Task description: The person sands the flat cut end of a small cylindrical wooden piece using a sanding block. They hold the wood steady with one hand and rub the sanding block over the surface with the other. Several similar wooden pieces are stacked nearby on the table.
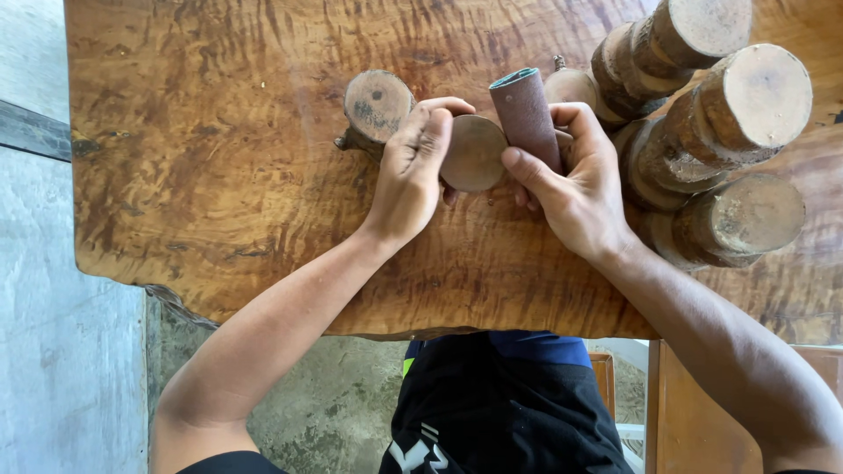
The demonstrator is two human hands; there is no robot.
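Head view: two hands working a round wood disc w/ a sandpaper roll on a slab counter.

Left hand (411, 171) is gripping the wood disc (472, 154) from its left edge, fingers clamped over the rim, prob. to be bracing it against the counter (219, 158) so it isn't sliding. Right hand (575, 189) is wrapping its fingers round the reddish sandpaper roll (525, 118), tilted, lower end just beside the disc's right edge. A short log (378, 105) is standing just left; stacked log sections (729, 132) are piling up at right, within reach but apart from the disc.
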